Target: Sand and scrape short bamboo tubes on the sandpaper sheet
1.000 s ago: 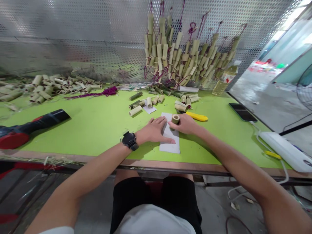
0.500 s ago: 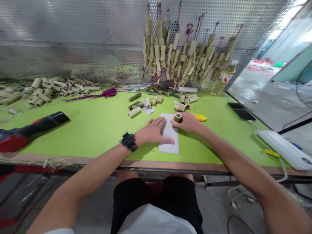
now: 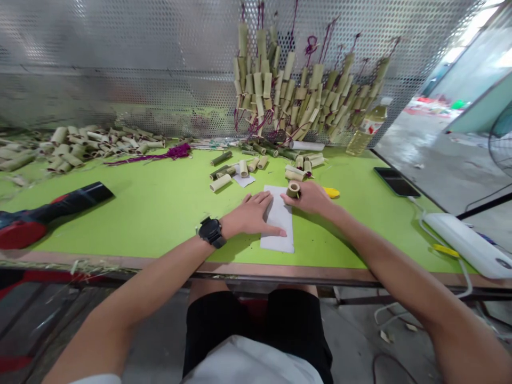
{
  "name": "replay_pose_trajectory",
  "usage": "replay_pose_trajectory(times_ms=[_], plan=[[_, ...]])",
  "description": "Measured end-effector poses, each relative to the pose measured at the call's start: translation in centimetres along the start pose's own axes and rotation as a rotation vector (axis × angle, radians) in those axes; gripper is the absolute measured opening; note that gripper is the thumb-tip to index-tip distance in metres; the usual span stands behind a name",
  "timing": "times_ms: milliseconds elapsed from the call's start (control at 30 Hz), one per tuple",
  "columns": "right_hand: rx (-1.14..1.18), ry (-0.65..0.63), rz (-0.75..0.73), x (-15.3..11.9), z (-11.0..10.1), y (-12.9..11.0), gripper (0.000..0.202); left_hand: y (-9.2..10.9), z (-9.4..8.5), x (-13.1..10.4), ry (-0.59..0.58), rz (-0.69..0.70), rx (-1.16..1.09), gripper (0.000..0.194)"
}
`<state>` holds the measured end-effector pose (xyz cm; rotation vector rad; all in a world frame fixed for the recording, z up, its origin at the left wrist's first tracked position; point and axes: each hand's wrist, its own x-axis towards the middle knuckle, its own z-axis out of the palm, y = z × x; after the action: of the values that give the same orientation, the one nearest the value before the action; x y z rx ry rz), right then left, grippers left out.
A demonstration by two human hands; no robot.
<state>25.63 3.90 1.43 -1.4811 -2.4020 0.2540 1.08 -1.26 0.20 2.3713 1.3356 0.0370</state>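
Note:
My left hand (image 3: pixel 256 214) lies flat with its fingers spread, pressing on the left side of a pale sheet (image 3: pixel 279 241) on the green table. A dark watch is on that wrist. My right hand (image 3: pixel 310 198) is wrapped round a short bamboo tube (image 3: pixel 293 189) at the sheet's upper right edge; the tube's open end faces up. A yellow object (image 3: pixel 332 192) lies just beyond the right hand. Past the sheet, several loose bamboo pieces (image 3: pixel 220 183) lie near a small scrap of paper (image 3: pixel 244 180).
Strung bamboo pieces (image 3: pixel 306 101) hang on the perforated metal wall. A bamboo pile (image 3: pixel 72 149), purple string (image 3: pixel 178 151) and a black-and-red tool (image 3: pixel 60 210) lie to the left. At right are a bottle (image 3: pixel 366 130), a phone (image 3: pixel 396 182) and a white device (image 3: pixel 468 242).
My right hand has shifted very slightly, and the tube in it has tilted a little. My left hand and the sheet have stayed in place.

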Motion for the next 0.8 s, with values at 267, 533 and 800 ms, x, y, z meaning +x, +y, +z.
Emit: replay_pose_trajectory(times_ms=[267,533,800], plan=[[0.11,-0.134,-0.185,-0.7,1.6,-3.0,0.037,0.2,-0.2,-0.3,0.03,0.048,-0.044,0.136],[0.002,-0.06,0.099,0.6,0.4,-0.4,0.039,0.1,-0.1,0.0,0.004,0.01,-0.021,0.148],[0.015,-0.159,-0.094,-0.3,0.8,-2.3,0.043,0.0,0.0,0.0,0.016,0.02,-0.019,0.145]])
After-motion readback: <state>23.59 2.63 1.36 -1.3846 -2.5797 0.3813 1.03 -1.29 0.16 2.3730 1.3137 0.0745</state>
